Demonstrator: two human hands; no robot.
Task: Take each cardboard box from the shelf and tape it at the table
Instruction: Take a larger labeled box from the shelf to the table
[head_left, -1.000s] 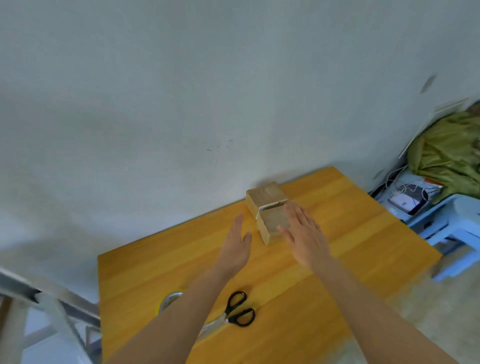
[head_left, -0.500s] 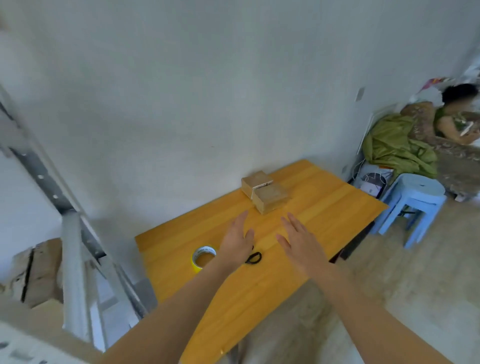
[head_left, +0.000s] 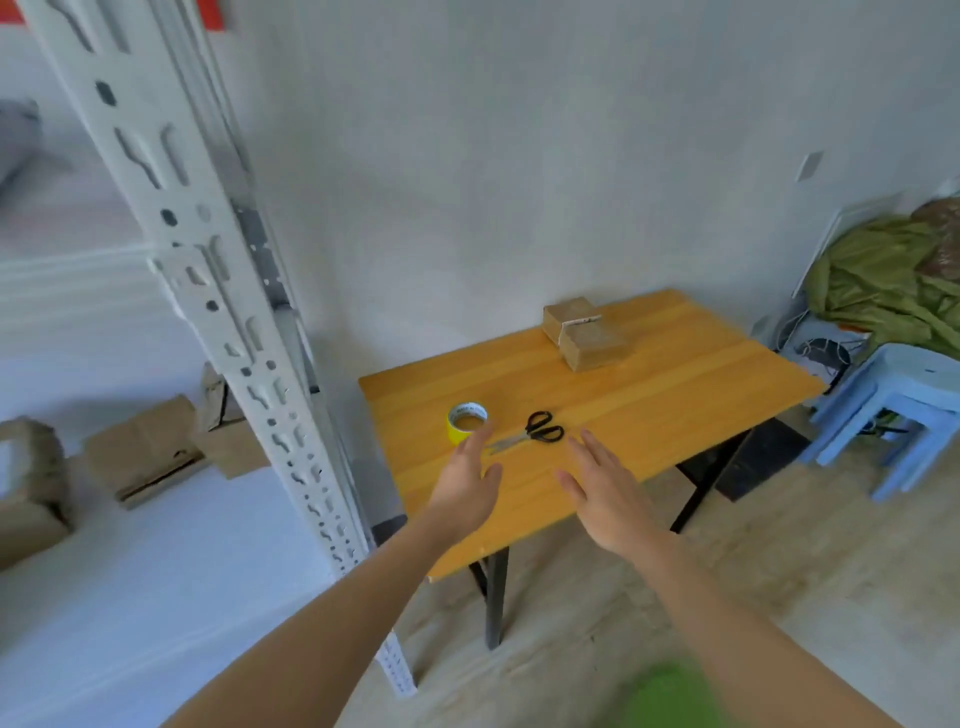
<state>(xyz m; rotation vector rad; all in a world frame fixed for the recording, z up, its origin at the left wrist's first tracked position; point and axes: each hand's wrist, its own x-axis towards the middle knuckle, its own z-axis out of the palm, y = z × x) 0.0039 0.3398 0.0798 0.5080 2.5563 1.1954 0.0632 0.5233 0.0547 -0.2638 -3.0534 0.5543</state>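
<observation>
Two small cardboard boxes sit side by side at the far edge of the orange wooden table. A yellow tape roll and black-handled scissors lie near the table's front left. My left hand hovers with straight fingers just in front of the tape roll, holding nothing. My right hand is spread over the table's front edge, also holding nothing. On the white shelf at the left lie several more cardboard boxes.
A white perforated shelf post stands between the shelf and the table. Blue plastic stools and a green cloth heap are at the right. The table has black legs on a pale floor.
My right hand has left the boxes on the table. Both hands pulled back toward the front edge as my view backed away and turned left, bringing the shelf into sight.
</observation>
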